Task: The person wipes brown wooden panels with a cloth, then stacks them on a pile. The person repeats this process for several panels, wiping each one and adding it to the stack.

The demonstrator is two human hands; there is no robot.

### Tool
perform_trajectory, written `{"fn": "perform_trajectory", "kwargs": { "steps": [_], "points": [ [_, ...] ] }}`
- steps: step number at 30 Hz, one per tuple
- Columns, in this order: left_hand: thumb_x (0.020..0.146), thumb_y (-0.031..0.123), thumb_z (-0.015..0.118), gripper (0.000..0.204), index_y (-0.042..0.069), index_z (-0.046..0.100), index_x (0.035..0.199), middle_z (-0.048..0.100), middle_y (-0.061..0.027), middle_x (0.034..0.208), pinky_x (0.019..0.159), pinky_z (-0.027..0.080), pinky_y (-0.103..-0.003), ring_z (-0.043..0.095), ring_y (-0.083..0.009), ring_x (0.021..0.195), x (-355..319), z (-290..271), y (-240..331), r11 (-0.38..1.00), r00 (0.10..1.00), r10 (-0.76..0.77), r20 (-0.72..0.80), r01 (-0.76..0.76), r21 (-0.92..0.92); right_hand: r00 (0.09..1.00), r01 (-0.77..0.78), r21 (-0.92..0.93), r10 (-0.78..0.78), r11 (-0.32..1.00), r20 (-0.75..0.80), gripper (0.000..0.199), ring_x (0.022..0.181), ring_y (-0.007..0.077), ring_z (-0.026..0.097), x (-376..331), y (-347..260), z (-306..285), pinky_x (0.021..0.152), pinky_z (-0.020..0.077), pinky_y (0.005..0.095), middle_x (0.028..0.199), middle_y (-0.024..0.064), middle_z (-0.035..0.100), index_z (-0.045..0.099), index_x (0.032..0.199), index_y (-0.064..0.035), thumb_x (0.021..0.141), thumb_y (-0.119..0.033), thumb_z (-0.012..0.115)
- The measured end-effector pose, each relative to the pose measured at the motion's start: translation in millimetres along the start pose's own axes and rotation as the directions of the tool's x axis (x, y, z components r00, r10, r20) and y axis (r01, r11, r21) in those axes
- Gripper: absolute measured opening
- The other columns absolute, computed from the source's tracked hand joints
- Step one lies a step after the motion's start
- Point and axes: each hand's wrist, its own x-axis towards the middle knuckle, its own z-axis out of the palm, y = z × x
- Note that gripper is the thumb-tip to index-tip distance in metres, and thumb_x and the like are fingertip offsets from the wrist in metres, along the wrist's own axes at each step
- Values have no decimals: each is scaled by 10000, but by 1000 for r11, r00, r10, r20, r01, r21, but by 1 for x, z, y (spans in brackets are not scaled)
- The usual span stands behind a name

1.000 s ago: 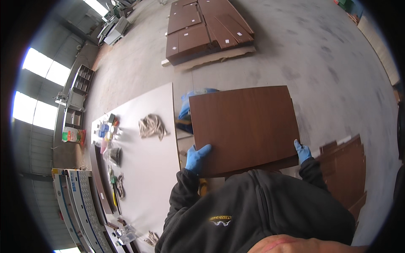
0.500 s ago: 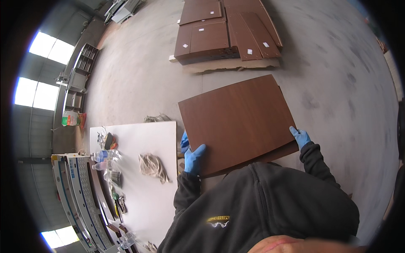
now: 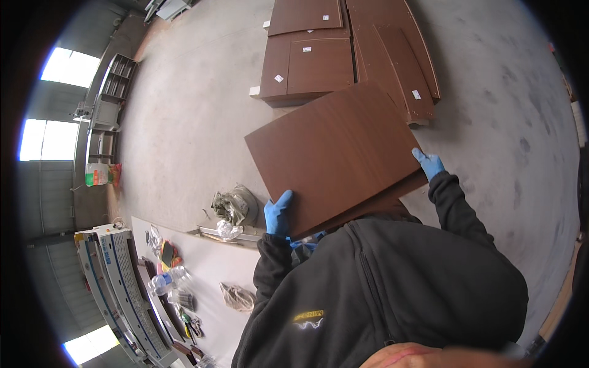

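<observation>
Held across the front of my body is a flat brown wooden panel (image 3: 331, 153), with the edge of at least one more brown panel showing beneath it. My left hand (image 3: 278, 214), in a blue glove, grips the near left corner, thumb on top and fingers hidden underneath. At the right edge my right hand (image 3: 427, 164), also blue-gloved, is closed on the panel with its thumb over the face. The panels are tilted, their far edge overlapping my view of a stack of brown panels (image 3: 322, 67) on the floor ahead.
A white-topped table (image 3: 208, 288) at left bears a cloth (image 3: 238, 297), plastic bottles (image 3: 162, 282) and hand tools (image 3: 190, 322). Beside it stands a bag-lined bin (image 3: 239, 205). A long white machine (image 3: 126, 294) lies beyond the table, and shelving (image 3: 110, 104) lines the far left.
I have moved forward and turned, so the floor stack looks nearer and the table has slid back and down. The panels stay in both hands and tilt more.
</observation>
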Motion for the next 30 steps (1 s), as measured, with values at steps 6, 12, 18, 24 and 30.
{"fn": "perform_trajectory", "kwargs": {
  "steps": [6,12,18,24,30],
  "points": [
    [955,192,759,480,-42,630,1354,704,-113,1261,972,557,-363,690,-224,1091,175,14,39,994,994,-32,-103,20,-111,994,61,150,-74,987,81,596,964,146,658,196,-99,75,882,532,322,1073,81,766,740,1170,91,986,-477,751],
    [956,160,756,531,-34,584,1419,682,-115,1315,1025,543,-378,672,-236,1149,326,13,87,989,971,-96,-218,68,-132,986,-95,-131,112,987,123,594,986,164,686,381,-193,152,924,522,341,1092,89,780,762,1126,60,956,-508,779],
    [983,158,737,526,-30,563,1442,669,-116,1338,1036,544,-391,668,-248,1167,456,10,83,957,953,-101,-285,14,-291,987,32,-133,-10,991,161,627,957,211,715,549,-267,241,902,539,372,1000,148,786,780,1062,30,905,-577,801],
    [1003,204,729,426,-46,645,1338,704,-110,1263,1002,562,-383,690,-228,1121,618,-12,22,946,919,-31,-394,-100,-308,990,69,-193,-43,979,135,532,980,238,726,710,-301,357,928,541,381,1001,160,790,784,1005,8,914,-516,812],
    [1030,206,687,434,-65,614,1362,687,-127,1292,1038,534,-386,671,-235,1155,780,-35,-67,884,924,95,-371,-250,-396,978,173,-234,-138,957,159,486,981,244,733,883,-279,490,946,543,377,1017,155,794,800,964,-6,888,-484,844]
  ]
}}
